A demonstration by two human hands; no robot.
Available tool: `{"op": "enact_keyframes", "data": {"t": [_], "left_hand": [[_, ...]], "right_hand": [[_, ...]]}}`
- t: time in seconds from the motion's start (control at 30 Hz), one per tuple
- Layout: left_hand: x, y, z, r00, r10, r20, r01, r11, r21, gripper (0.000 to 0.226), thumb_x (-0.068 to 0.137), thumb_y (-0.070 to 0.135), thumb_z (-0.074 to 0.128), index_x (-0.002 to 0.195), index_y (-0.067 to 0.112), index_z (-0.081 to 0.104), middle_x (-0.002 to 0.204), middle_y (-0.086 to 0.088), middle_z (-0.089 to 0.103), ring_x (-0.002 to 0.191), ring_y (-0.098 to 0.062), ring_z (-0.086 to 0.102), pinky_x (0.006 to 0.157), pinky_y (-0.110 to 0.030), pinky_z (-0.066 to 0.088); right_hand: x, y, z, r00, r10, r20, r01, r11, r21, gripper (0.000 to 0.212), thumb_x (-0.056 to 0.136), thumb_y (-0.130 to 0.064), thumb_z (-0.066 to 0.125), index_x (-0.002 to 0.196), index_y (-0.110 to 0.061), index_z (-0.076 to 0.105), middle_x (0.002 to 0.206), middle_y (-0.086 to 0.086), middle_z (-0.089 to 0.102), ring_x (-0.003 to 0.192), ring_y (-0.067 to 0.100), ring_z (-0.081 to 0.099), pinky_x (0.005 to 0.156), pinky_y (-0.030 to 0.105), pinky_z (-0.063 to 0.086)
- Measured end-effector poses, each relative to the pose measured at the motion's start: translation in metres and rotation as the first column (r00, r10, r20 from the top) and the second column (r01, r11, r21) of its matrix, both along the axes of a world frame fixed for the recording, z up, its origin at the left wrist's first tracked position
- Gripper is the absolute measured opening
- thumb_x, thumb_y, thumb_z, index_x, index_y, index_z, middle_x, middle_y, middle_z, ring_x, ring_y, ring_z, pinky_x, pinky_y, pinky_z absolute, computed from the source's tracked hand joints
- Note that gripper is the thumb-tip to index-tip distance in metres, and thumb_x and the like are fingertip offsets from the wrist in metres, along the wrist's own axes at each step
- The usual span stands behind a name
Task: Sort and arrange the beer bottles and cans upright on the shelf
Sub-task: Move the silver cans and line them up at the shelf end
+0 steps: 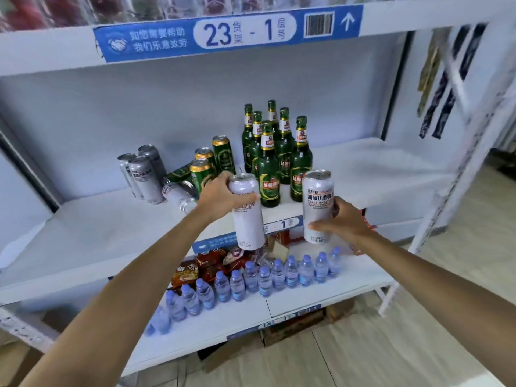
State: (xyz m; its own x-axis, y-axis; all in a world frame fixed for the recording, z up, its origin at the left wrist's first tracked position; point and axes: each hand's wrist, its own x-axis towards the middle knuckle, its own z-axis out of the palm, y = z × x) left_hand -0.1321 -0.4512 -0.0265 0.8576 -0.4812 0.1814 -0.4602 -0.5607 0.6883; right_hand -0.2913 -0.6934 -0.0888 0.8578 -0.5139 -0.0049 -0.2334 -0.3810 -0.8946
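I hold a silver wheat beer can in each hand in front of the white shelf [97,233]. My left hand [220,195] grips one silver can [248,219] near its top. My right hand [344,219] holds the other silver can [317,202] upright by its lower half. Behind them several green beer bottles [269,166] stand upright in a cluster. Left of the bottles stand three green cans [223,153], with another green can [178,173] and two silver cans [177,194] lying on their sides. Three silver cans [145,174] stand upright further left.
The shelf below carries rows of small water bottles [251,277] and snack packets [206,263]. A blue label strip [229,32] runs along the shelf edge overhead. A white upright post [469,152] stands at the right, with dark packets [444,107] hanging behind it.
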Motion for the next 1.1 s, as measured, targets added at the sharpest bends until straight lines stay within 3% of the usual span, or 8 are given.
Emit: {"op": "enact_keyframes", "data": {"t": [0.23, 0.37, 0.5, 0.57, 0.87, 1.1], "left_hand": [[-0.039, -0.134, 0.018, 0.998, 0.013, 0.061, -0.012, 1.000, -0.010, 0.072, 0.056, 0.064, 0.079, 0.103, 0.017, 0.053, 0.097, 0.001, 0.065, 0.089, -0.017, 0.064, 0.078, -0.039, 0.056], [-0.049, -0.204, 0.027, 0.998, 0.044, 0.054, -0.041, 0.998, -0.047, 0.070, 0.059, 0.059, 0.081, 0.107, 0.017, 0.054, 0.099, 0.003, 0.065, 0.090, -0.018, 0.064, 0.079, -0.034, 0.054], [-0.048, -0.263, 0.031, 0.992, 0.092, 0.081, -0.090, 0.996, -0.025, 0.065, 0.062, 0.057, 0.080, 0.103, 0.016, 0.051, 0.093, 0.002, 0.061, 0.084, -0.018, 0.059, 0.063, -0.027, 0.043], [-0.041, -0.289, 0.033, 0.990, 0.116, 0.084, -0.115, 0.993, -0.019, 0.065, 0.063, 0.056, 0.080, 0.103, 0.014, 0.052, 0.091, 0.002, 0.060, 0.083, -0.018, 0.059, 0.063, -0.028, 0.043], [0.043, -0.379, 0.018, 0.970, 0.237, 0.052, -0.239, 0.970, 0.039, 0.070, 0.065, 0.049, 0.082, 0.114, 0.010, 0.050, 0.101, -0.002, 0.062, 0.090, -0.020, 0.059, 0.070, -0.027, 0.045], [0.135, -0.417, -0.002, 0.927, 0.375, 0.003, -0.375, 0.926, 0.038, 0.076, 0.070, 0.040, 0.080, 0.127, 0.006, 0.044, 0.120, -0.010, 0.062, 0.108, -0.028, 0.061, 0.075, -0.028, 0.045]], "right_hand": [[-0.033, -0.115, 0.005, 0.998, -0.064, 0.001, 0.064, 0.997, -0.048, 0.062, 0.061, -0.021, 0.086, 0.116, -0.014, 0.058, 0.111, 0.004, 0.067, 0.097, 0.021, 0.063, 0.081, 0.031, 0.050], [-0.035, -0.181, 0.011, 0.998, -0.055, -0.019, 0.053, 0.996, -0.076, 0.061, 0.060, -0.025, 0.086, 0.113, -0.017, 0.057, 0.108, 0.001, 0.067, 0.097, 0.020, 0.064, 0.089, 0.038, 0.052], [-0.024, -0.236, 0.017, 0.999, -0.043, -0.029, 0.040, 0.994, -0.102, 0.063, 0.060, -0.026, 0.086, 0.114, -0.017, 0.056, 0.108, 0.000, 0.066, 0.097, 0.020, 0.064, 0.090, 0.039, 0.053], [-0.012, -0.260, 0.019, 0.998, -0.051, -0.042, 0.046, 0.991, -0.126, 0.063, 0.057, -0.032, 0.086, 0.111, -0.020, 0.056, 0.109, -0.001, 0.067, 0.099, 0.020, 0.064, 0.091, 0.042, 0.053], [0.097, -0.331, 0.021, 0.999, 0.007, -0.037, -0.011, 0.996, -0.092, 0.073, 0.045, -0.041, 0.083, 0.110, -0.022, 0.057, 0.109, -0.003, 0.068, 0.101, 0.020, 0.064, 0.091, 0.044, 0.052], [0.210, -0.362, 0.006, 0.997, 0.072, -0.034, -0.073, 0.996, -0.052, 0.066, 0.055, -0.026, 0.086, 0.113, -0.015, 0.057, 0.111, 0.001, 0.067, 0.104, 0.021, 0.064, 0.093, 0.040, 0.052]]}}
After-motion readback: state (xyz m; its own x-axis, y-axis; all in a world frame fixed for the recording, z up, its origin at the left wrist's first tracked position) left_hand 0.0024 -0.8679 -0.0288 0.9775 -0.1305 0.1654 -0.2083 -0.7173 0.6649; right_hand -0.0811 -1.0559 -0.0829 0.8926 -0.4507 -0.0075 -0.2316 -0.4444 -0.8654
